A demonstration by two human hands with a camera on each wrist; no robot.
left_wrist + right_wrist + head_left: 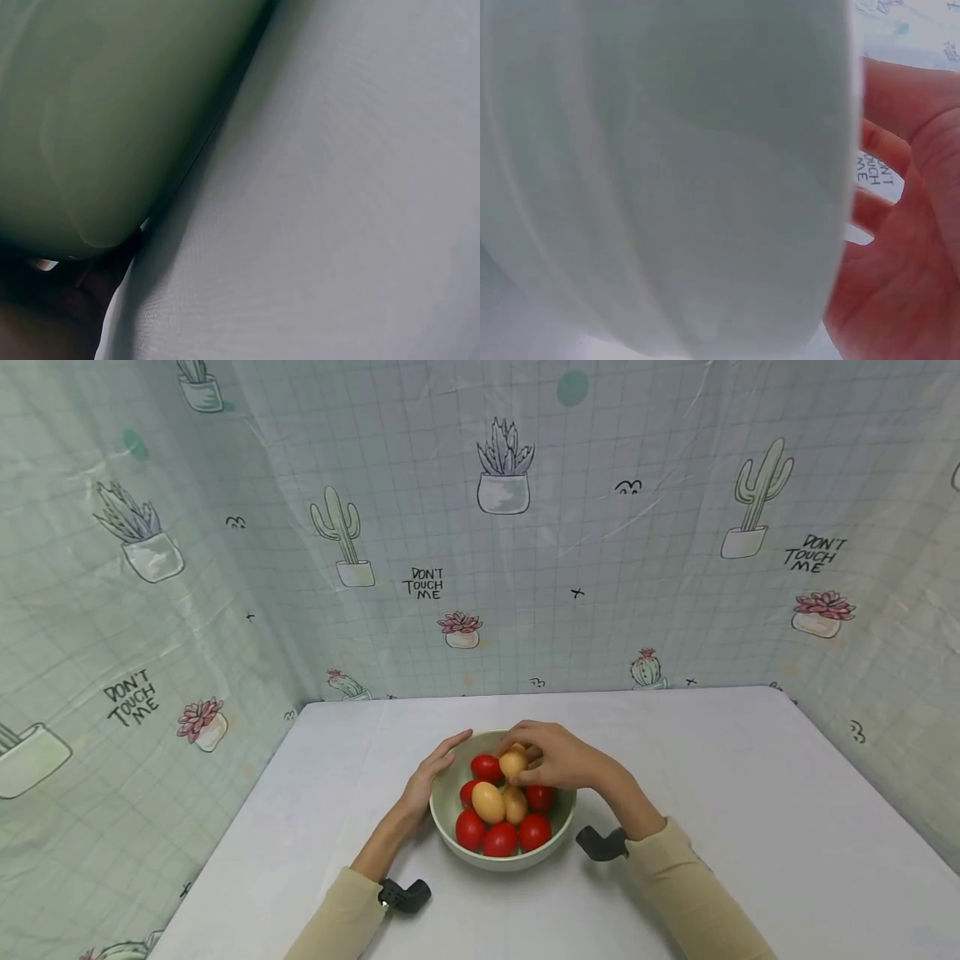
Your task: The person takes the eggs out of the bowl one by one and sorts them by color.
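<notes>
On the white counter (750, 810) sat a pale green bowl (504, 864), with the left hand (424, 783) laid straight-fingered along its side, seemingly to steady it. The right hand (558, 755), above red tomatoes (499, 841) and two loose eggs (488, 802) gathered inside, pinched a third egg (513, 763) over the bowl's far half, probably for careful control.

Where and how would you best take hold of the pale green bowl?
Probably grip the bowl by its outer wall just below the rim, coming from left and right: it stands upright, its round wall widens upward, and the left hand lies along the left side.
</notes>
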